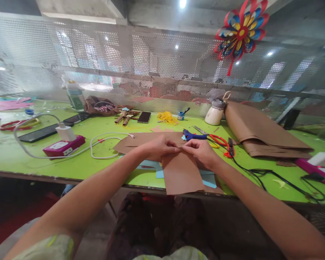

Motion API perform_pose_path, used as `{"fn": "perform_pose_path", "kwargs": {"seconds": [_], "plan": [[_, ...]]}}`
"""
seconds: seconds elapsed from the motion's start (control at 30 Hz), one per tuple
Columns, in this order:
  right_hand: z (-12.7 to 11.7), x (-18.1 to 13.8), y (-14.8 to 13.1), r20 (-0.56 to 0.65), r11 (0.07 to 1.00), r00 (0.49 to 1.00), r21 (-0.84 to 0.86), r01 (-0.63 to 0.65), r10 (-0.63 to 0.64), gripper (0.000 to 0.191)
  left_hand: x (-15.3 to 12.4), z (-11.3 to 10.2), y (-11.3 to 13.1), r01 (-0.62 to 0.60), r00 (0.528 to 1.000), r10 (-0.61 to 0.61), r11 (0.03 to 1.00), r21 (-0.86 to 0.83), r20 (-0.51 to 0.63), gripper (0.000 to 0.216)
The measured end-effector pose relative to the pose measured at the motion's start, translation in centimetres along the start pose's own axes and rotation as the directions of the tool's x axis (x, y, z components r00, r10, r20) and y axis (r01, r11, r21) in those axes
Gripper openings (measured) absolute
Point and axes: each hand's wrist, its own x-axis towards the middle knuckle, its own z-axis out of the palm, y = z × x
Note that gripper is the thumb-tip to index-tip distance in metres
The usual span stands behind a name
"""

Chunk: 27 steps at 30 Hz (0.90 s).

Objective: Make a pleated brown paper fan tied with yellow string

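A sheet of brown paper (pixel 182 175) hangs slightly over the near edge of the green table, its far edge pinched between both hands. My left hand (pixel 164 147) closes thumb and fingers on that edge from the left. From the right, my right hand (pixel 202 151) pinches the same edge a short way off. More brown paper (pixel 137 141) lies flat beneath and behind the hands. Light blue paper pieces (pixel 159 171) show under the held sheet. Just beyond my right hand rests a blue glue gun (pixel 193 135).
Orange-handled scissors (pixel 218 140) and black cords (pixel 249 169) lie to the right, near a folded brown paper stack (pixel 260 126). A white jar (pixel 214 112), a phone (pixel 144 117) and yellow string (pixel 166 117) are further back. On the left stands a purple power strip (pixel 63 147) with a white cable.
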Motion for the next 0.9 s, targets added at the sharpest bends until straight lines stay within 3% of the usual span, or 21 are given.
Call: {"fn": "perform_pose_path", "kwargs": {"seconds": [0.1, 0.23, 0.37, 0.6, 0.7, 0.9], "plan": [[-0.2, 0.0, -0.1, -0.018, 0.999, 0.999, 0.028, 0.047, -0.046, 0.028, 0.0, 0.1, 0.4, -0.061, 0.996, 0.066, 0.994, 0.094, -0.058, 0.035], [-0.4, 0.0, 0.0, 0.039, 0.992, 0.999, 0.126, -0.015, 0.01, 0.028, 0.0, 0.4, 0.9, -0.139, 0.979, 0.17, 0.962, 0.236, -0.115, 0.03], [-0.5, 0.1, 0.5, 0.014, 0.996, 1.0, 0.092, 0.014, -0.015, 0.023, -0.1, 0.6, 0.8, -0.173, 0.961, 0.238, 0.916, 0.361, -0.144, 0.029], [-0.6, 0.2, 0.6, -0.033, 0.993, 0.992, -0.012, 0.118, -0.118, 0.02, -0.2, 0.8, 0.7, -0.183, 0.954, 0.256, 0.911, 0.37, -0.159, 0.03], [-0.7, 0.2, 0.6, -0.023, 0.989, 0.989, -0.035, 0.144, -0.145, 0.019, -0.2, 0.4, 0.9, -0.176, 0.966, 0.229, 0.925, 0.337, -0.123, 0.029], [-0.8, 0.3, 0.5, -0.021, 0.993, 0.993, -0.026, 0.116, -0.117, 0.021, -0.4, -0.7, 0.8, -0.124, 0.992, 0.107, 0.919, 0.373, 0.065, 0.037]]}}
